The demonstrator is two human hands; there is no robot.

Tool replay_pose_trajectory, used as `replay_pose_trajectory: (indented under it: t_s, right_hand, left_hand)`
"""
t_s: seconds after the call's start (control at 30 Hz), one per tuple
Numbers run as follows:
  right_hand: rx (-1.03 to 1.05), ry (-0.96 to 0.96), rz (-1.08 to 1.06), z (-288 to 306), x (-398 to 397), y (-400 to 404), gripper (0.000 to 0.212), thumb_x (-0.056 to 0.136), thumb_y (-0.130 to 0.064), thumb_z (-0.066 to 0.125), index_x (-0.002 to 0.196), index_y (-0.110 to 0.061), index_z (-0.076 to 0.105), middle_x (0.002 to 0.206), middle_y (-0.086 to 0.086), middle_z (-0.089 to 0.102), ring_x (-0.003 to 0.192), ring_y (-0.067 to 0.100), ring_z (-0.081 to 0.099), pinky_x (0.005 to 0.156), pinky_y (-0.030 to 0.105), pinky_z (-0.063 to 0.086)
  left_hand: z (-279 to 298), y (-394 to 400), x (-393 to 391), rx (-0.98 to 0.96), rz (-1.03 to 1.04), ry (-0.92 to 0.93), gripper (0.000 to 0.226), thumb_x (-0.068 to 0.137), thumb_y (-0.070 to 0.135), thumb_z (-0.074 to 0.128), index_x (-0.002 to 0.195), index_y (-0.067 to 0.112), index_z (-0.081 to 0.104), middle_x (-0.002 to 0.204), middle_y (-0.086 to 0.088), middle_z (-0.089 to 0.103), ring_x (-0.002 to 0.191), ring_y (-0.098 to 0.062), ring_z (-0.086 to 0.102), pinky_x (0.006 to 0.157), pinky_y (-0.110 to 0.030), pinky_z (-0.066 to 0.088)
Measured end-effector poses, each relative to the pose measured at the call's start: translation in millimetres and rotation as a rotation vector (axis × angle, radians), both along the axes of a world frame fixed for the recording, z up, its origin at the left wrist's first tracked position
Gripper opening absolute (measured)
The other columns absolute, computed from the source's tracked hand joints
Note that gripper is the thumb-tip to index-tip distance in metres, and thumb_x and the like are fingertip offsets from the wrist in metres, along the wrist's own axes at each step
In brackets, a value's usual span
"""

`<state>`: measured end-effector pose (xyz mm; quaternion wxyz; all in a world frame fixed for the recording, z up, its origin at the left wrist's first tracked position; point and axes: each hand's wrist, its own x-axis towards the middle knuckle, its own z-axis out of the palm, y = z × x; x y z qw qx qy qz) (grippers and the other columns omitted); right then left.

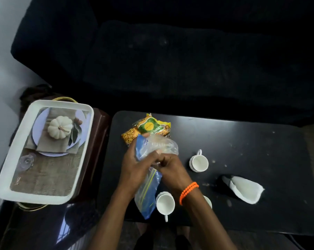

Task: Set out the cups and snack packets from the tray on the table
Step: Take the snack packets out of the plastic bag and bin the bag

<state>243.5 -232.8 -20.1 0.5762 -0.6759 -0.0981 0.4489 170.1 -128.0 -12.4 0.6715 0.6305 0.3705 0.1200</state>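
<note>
Both hands, left (134, 166) and right (172, 168), grasp a clear, blue-edged zip bag (149, 188) over the table's (252, 141) left half. A yellow-green packet (149, 128) lies near its far-left corner; three white cups (199, 162) stand nearby. The right half is mostly open.

left hand (134, 168), right hand (172, 168) | grip zip bag (149, 188) (clear) | tray (13, 170) bare

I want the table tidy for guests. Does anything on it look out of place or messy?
Yes. A white cloth pouch lies on its side at the right of the black table, among pale specks and smudges. The three white cups stand upright; both hands grip a clear zip bag.
</note>
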Motion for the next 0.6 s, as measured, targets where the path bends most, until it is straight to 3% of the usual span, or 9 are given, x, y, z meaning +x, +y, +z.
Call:
replay_pose_trajectory:
  t_s: [0.07,0.1,0.17,0.23,0.3,0.37,0.43,0.53,0.6]
  right_hand:
    - [0.025,0.010,0.030,9,7,-17,0.010,0.088,0.002,0.074,0.096,0.006,0.076,0.099,0.032,0.073,0.087,0.019,0.065,0.085,0.047,0.057]
    - [0.016,-0.029,-0.004,17,9,-25,0.014,0.086,-0.002,0.078,0.099,-0.006,0.080,0.097,0.019,0.079,0.085,0.016,0.069,0.085,0.045,0.059]
    - [-0.032,-0.233,-0.139,33,13,-41,0.021,0.078,-0.016,0.087,0.097,-0.023,0.082,0.090,-0.002,0.081,0.080,0.008,0.074,0.075,0.035,0.063]
    - [-0.041,-0.454,-0.188,44,19,-58,0.046,0.067,-0.028,0.094,0.110,-0.031,0.078,0.103,-0.007,0.074,0.093,0.008,0.072,0.073,0.028,0.060]
    - [0.005,-0.481,-0.065,48,23,-74,0.085,0.059,-0.032,0.098,0.136,-0.035,0.062,0.132,-0.011,0.060,0.122,0.008,0.060,0.090,0.028,0.058]
    - [0.015,-0.446,0.045,50,23,-88,0.105,0.054,-0.034,0.100,0.146,-0.037,0.050,0.149,-0.015,0.047,0.141,0.003,0.045,0.109,0.028,0.048]
    - [-0.031,-0.553,-0.007,51,28,-103,0.097,0.052,-0.034,0.100,0.139,-0.036,0.057,0.145,-0.012,0.053,0.137,-0.002,0.046,0.112,0.022,0.042]
    - [-0.065,-0.626,-0.225,57,44,-135,0.078,0.048,-0.035,0.101,0.120,-0.031,0.073,0.120,-0.009,0.067,0.117,0.001,0.060,0.101,0.017,0.046]
    - [-0.086,-0.636,-0.391,56,52,-163,0.058,0.055,-0.031,0.099,0.110,-0.029,0.077,0.109,-0.009,0.072,0.106,0.003,0.067,0.094,0.020,0.052]
  left_hand:
    - [3,0,11,-0.002,0.095,0.055,0.031,0.078,0.021,0.071,0.103,0.037,0.077,0.097,0.010,0.080,0.089,-0.009,0.076,0.072,-0.018,0.057]
    - [5,0,18,-0.030,0.177,0.089,0.023,0.074,0.019,0.068,0.091,0.031,0.078,0.086,0.007,0.079,0.080,-0.013,0.074,0.069,-0.025,0.057]
    - [9,2,27,-0.055,0.354,0.140,0.009,0.069,0.019,0.064,0.072,0.017,0.072,0.068,0.004,0.067,0.066,-0.017,0.063,0.066,-0.033,0.049]
    - [10,-2,37,-0.042,0.442,0.173,0.012,0.077,0.016,0.065,0.068,0.009,0.069,0.051,0.013,0.056,0.050,-0.004,0.051,0.057,-0.029,0.042]
    - [17,-14,57,-0.013,0.426,0.191,0.021,0.089,0.009,0.064,0.068,0.008,0.068,0.044,0.016,0.053,0.040,0.003,0.046,0.047,-0.023,0.041]
    - [26,-42,74,-0.074,0.309,0.218,0.029,0.094,0.000,0.057,0.067,0.013,0.057,0.050,0.011,0.052,0.046,-0.007,0.048,0.048,-0.023,0.042]
    - [24,-71,69,-0.336,0.173,0.202,0.031,0.101,0.001,0.044,0.074,0.015,0.052,0.063,-0.004,0.050,0.049,-0.014,0.050,0.051,-0.024,0.044]
    - [26,-104,71,-0.725,-0.142,0.289,0.030,0.108,0.024,0.032,0.100,0.014,0.059,0.083,-0.009,0.060,0.057,-0.016,0.068,0.065,-0.035,0.054]
    - [42,-130,98,-0.923,-0.234,0.173,0.019,0.095,0.023,0.040,0.091,0.012,0.055,0.080,-0.010,0.056,0.068,-0.025,0.061,0.066,-0.038,0.051]
